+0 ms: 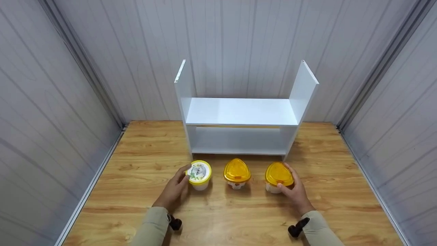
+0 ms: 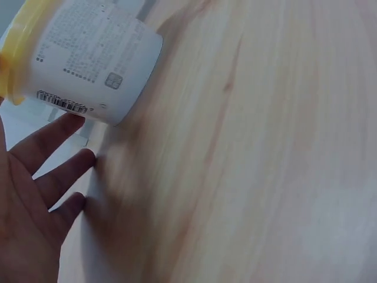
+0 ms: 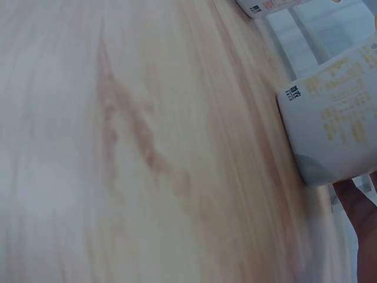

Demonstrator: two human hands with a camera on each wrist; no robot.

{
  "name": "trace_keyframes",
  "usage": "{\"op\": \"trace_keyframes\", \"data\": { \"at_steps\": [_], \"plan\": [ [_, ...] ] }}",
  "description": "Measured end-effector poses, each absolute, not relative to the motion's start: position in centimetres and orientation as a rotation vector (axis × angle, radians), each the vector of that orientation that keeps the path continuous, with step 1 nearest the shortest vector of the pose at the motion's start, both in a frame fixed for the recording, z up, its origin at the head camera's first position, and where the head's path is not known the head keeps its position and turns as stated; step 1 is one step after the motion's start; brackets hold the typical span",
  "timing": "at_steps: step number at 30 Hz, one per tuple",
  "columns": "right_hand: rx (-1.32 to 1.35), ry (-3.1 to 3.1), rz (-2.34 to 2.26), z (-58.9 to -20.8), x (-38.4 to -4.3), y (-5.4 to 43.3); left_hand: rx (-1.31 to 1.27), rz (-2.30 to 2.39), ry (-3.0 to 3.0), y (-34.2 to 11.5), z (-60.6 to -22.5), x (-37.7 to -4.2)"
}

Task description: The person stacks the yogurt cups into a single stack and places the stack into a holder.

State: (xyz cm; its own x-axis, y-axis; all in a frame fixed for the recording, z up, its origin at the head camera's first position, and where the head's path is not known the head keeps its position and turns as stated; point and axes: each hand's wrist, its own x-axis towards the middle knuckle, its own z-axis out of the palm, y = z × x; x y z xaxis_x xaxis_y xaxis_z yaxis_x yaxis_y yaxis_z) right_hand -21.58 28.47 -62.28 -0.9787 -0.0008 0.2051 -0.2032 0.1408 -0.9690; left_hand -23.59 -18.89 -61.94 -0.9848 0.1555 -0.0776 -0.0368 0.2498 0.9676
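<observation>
Three small tubs stand in a row on the wooden table. The left one is a round white tub (image 2: 100,56) with a yellow-rimmed lid (image 1: 199,172) showing a grey animal picture. My left hand (image 1: 174,188) holds it by the lid from the left, its other fingers spread below in the left wrist view. In the middle is a tub with a domed orange lid (image 1: 237,171), untouched. A matching orange-lidded tub (image 1: 279,175) stands at right. My right hand (image 1: 296,191) grips it from the right side, thumb in front; in the right wrist view its white printed wall (image 3: 336,112) shows.
Behind the tubs stands a white shelf unit (image 1: 241,111) with two levels and upright side panels. Pale panelled walls (image 1: 239,44) enclose the wooden table (image 1: 218,218) at the back and both sides. A black device (image 1: 175,223) is strapped to each wrist.
</observation>
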Motion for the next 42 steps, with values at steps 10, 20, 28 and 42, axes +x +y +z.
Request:
{"op": "trace_keyframes", "data": {
  "at_steps": [10,20,28,42],
  "plan": [
    [0.194,-2.230,1.950,-62.6,-22.0,27.8,0.160,1.924,2.397,-18.5,-63.0,-23.7],
    [0.230,-2.194,1.945,-63.1,-22.2,27.8,0.244,1.849,2.600,-17.9,-64.1,-24.0],
    [0.254,-2.166,1.959,-63.4,-22.1,28.2,0.238,1.786,2.745,-17.2,-64.7,-23.8],
    [0.210,-2.196,1.931,-63.1,-21.8,27.9,0.173,1.773,2.745,-17.2,-64.5,-23.4]
  ]
}}
